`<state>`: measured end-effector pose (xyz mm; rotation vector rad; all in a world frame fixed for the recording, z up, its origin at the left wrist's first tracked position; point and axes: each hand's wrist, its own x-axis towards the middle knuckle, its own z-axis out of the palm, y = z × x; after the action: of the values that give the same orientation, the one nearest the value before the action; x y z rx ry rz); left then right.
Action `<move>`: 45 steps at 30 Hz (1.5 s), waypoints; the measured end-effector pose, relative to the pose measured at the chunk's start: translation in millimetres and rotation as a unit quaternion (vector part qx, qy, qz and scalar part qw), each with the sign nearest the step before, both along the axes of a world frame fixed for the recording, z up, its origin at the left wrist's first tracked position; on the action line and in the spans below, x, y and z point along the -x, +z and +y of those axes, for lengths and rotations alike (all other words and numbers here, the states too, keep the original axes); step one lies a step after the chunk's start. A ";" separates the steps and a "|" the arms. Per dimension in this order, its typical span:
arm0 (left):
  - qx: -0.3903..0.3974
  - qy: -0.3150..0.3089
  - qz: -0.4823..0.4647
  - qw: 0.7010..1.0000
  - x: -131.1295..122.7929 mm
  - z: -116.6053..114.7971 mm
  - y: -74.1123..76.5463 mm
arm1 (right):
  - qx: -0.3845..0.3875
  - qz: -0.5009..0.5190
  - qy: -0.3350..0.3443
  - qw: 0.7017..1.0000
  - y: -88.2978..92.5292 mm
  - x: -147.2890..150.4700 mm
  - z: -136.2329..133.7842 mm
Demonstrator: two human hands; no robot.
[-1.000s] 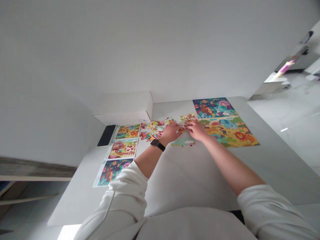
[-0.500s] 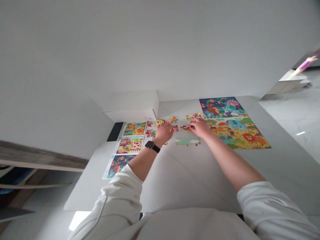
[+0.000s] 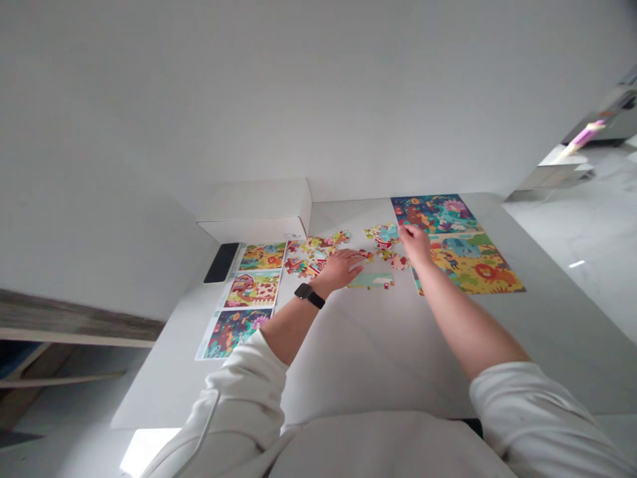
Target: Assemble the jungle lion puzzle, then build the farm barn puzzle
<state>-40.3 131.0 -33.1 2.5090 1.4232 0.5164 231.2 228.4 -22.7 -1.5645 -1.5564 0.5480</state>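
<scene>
Loose puzzle pieces lie in a spread on the white table, left of and beyond my left hand. My left hand, a black watch on its wrist, rests low over them with fingers stretched out, its fingertips beside a small piece. My right hand is closed in a pinch on a light blue puzzle piece, above a second cluster of pieces. A joined strip of pale sky-coloured puzzle lies just right of my left hand, on the near side.
Two finished puzzles, a dark one and a yellow animal one, lie at the right. A picture sheet and a black phone are at the left. Against the wall stands a white box.
My right hand has moved up and right and now pinches a light blue piece. My left hand has shifted right and nearer, with fingers spread. The view has turned slightly.
</scene>
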 end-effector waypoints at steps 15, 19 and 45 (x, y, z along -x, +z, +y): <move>-0.034 0.146 -0.046 0.988 1.8 -3.7 4.0 | 0.096 -0.038 0.197 0.975 -2.3 38.5 -16.2; 0.006 0.108 0.006 0.994 6.6 -4.0 -2.0 | 0.080 -0.187 0.065 0.977 -2.8 20.0 -8.5; -0.013 0.196 0.054 0.979 7.2 -22.2 4.9 | 0.151 -0.004 0.110 0.982 14.0 19.4 21.1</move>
<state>-47.4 108.8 -28.1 2.3084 1.9817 0.4693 211.8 249.5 -8.7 -1.6243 -1.7264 0.9392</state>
